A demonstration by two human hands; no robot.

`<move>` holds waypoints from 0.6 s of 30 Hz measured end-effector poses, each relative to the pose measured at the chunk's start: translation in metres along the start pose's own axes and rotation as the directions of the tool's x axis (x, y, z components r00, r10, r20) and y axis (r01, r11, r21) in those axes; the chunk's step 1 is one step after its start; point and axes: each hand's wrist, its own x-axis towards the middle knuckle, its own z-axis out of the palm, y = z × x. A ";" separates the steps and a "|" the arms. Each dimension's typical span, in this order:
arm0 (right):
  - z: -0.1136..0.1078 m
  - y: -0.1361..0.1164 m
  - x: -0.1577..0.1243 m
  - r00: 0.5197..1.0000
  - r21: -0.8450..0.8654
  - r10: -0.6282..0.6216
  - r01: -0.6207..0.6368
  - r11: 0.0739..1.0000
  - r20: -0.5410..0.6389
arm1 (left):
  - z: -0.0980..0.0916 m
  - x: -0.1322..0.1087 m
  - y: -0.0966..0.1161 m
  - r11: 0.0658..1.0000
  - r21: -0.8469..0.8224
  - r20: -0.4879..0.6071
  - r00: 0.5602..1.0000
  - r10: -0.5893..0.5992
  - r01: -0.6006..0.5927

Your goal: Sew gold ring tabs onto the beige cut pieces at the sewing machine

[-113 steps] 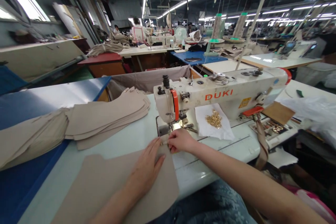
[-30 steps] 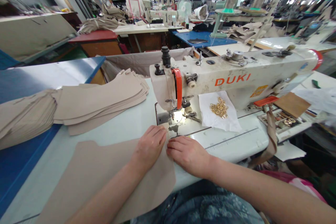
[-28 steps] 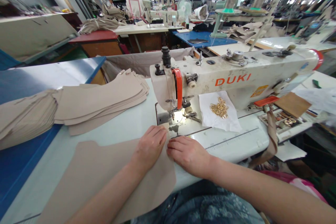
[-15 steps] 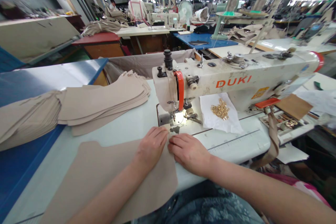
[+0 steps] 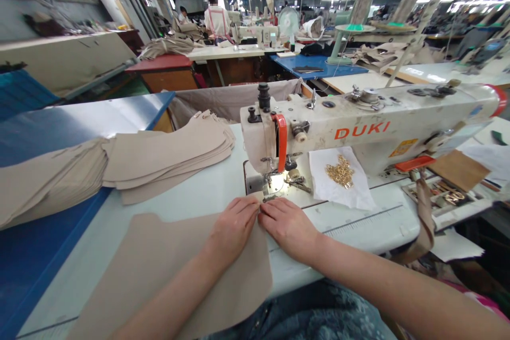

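Note:
A large beige fabric panel [image 5: 171,239] lies on the sewing table, its upper right corner reaching toward the needle area of a white sewing machine [image 5: 358,133]. My left hand [image 5: 235,226] is closed on the panel's right edge, fingers bunched together just in front of the presser foot. From the right, my right hand [image 5: 289,228] pinches at the same edge, its fingertips meeting those of the left. A small pale tab of material [image 5: 257,195] shows past my left fingertips. The fingertips hide exactly what is gripped between them.
Stacked beige panels [image 5: 171,156] lie to the left, partly over a blue table [image 5: 51,260]. Gold-coloured metal rings [image 5: 340,171] sit on a white cloth [image 5: 360,194] under the machine arm. A parts tray [image 5: 470,212] is at right. Another person [image 5: 217,18] works far back.
My hands have drawn together, so the gap between their fingertips has closed. The dark scrap near the needle is now mostly covered. The whole view has shifted slightly.

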 end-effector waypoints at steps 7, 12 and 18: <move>0.001 0.004 0.002 1.000 -0.013 -0.008 0.008 1.000 0.029 | 0.002 0.002 0.001 1.000 0.032 -0.005 1.000 0.000 0.000; -0.001 0.020 0.003 0.999 -0.037 -0.011 0.013 0.999 0.041 | 0.013 0.015 -0.002 0.995 0.078 -0.033 0.997 0.063 -0.060; -0.004 0.039 0.006 0.998 -0.065 0.018 -0.014 0.998 0.057 | 0.024 0.034 -0.007 0.993 0.096 -0.009 0.998 0.064 -0.063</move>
